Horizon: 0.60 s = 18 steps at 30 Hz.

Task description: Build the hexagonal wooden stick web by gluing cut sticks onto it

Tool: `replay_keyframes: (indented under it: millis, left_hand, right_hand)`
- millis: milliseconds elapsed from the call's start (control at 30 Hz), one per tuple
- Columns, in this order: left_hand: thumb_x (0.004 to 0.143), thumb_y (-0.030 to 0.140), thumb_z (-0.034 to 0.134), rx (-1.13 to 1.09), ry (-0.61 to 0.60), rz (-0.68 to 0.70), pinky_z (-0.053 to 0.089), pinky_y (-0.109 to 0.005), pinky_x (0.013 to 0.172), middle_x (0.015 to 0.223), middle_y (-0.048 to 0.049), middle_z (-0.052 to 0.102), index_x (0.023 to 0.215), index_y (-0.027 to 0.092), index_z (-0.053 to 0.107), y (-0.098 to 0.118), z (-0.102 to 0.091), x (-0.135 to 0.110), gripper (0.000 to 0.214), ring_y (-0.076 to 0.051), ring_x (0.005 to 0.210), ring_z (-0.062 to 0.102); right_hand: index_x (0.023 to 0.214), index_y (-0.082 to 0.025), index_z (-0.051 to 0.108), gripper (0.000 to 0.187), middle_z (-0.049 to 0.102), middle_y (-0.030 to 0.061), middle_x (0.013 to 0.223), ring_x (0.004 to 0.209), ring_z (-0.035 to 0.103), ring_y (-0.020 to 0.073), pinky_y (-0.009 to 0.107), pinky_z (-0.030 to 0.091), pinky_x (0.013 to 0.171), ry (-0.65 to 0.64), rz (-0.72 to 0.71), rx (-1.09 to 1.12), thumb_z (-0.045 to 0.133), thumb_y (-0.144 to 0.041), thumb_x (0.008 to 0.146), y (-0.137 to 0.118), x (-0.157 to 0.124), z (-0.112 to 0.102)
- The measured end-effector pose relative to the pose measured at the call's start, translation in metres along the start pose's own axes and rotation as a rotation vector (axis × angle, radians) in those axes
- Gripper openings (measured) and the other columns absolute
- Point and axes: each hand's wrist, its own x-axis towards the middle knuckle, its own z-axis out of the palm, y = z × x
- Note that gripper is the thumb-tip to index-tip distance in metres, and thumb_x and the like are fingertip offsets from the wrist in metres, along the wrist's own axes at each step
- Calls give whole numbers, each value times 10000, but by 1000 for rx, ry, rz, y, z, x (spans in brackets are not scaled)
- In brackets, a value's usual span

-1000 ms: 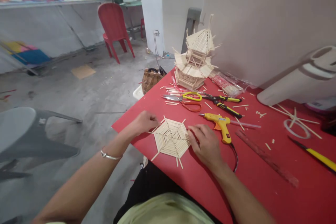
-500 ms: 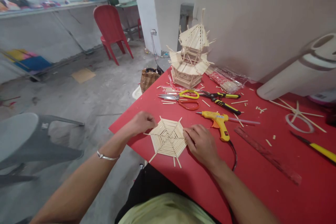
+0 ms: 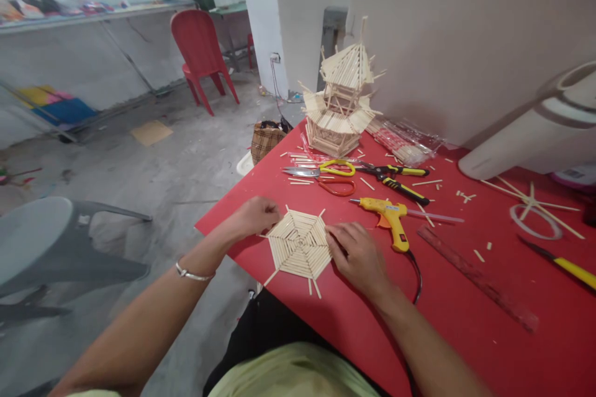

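Fingers (image 3: 274,213) of the left hand (image 3: 254,216) pinch the left rim of the flat hexagonal wooden-stick panel (image 3: 299,244); the right hand (image 3: 358,254), unclenched, touches its right rim, near the red desk (image 3: 465,335)'s left corner.

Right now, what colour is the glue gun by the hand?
Yellow, with an orange trigger; the head view shows the glue gun best, beside the right hand.

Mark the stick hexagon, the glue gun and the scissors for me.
Stick hexagon (image 3: 300,243): head view, its centre.
Glue gun (image 3: 389,212): head view, yellow body above the handle.
Scissors (image 3: 321,173): head view, the pivot.
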Motion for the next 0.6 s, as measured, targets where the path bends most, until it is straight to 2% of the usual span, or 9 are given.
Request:
replay_keyframes:
  millis: [167, 600]
  left_hand:
    - [739, 301, 595, 20, 15, 2, 341, -218, 421, 477, 11, 525, 556, 185, 530, -3, 1, 2, 226, -106, 442, 466]
    - [711, 323, 628, -6, 10, 27, 353, -216, 421, 465, 8, 531, 557, 175, 567, -11, 1, 9, 222, -109, 434, 478]
  right_hand:
    - [1127, -198, 692, 209, 738, 57, 1086, 961, 632, 211, 363, 512, 878, 2, -40, 19, 542, -213, 983, 2, -1, 2]
    - [1113, -215, 710, 216, 743, 60, 1086, 957, 638, 212, 368, 522, 863, 14, -38, 12, 537, -215, 983, 3, -1, 2]
